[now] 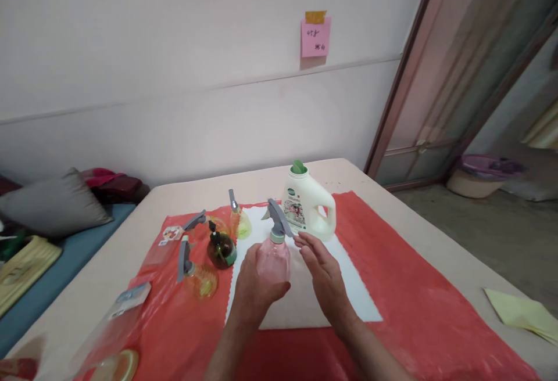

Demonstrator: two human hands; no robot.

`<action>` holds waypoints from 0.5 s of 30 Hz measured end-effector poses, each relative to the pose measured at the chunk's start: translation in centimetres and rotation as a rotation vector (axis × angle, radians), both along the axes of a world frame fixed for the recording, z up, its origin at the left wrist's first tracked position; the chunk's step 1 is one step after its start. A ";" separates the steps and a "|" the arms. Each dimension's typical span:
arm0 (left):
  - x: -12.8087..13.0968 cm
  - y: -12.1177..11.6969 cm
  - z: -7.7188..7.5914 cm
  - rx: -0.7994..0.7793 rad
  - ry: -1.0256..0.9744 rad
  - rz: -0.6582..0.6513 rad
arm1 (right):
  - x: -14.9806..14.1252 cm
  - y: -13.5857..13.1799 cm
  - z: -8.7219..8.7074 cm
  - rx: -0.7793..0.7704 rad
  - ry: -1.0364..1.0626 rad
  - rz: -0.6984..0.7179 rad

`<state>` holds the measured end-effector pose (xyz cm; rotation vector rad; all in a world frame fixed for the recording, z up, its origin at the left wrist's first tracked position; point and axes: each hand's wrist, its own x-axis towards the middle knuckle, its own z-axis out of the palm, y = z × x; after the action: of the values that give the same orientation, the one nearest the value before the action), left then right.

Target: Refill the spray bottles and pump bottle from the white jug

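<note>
A pink spray bottle (274, 260) with a grey trigger head is upright in the middle of the view. My left hand (255, 285) wraps around its lower left side, the thumb across the front. My right hand (321, 270) is just right of the bottle, fingers stretched out and close to the grey trigger; I cannot tell whether they touch it. Behind stands a large pale green jug (314, 209) with a handle and a green piece in its mouth. Beneath the hands lies a white cloth (349, 299) on a red plastic sheet (414, 311).
Left of the cloth are an orange spray bottle (201, 282), a dark brown pump bottle (221, 251) and a yellowish spray bottle (239, 224). A clear plastic bag (117, 311) lies farther left. Yellow paper (523, 314) rests at the table's right edge. A pink note (315, 38) hangs on the wall.
</note>
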<state>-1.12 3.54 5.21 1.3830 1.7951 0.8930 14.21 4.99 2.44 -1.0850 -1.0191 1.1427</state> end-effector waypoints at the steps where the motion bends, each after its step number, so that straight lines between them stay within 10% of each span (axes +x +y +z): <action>1: 0.2 -0.2 -0.3 -0.010 0.040 -0.004 | 0.2 0.1 0.2 0.023 0.012 0.023; 15: 2.4 -1.7 -3.2 0.139 0.257 -0.069 | 0.6 0.0 1.2 -0.033 0.215 0.102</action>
<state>1.30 1.88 2.04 1.7039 1.8884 0.8483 14.84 4.96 3.68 -0.9214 -0.8973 1.3319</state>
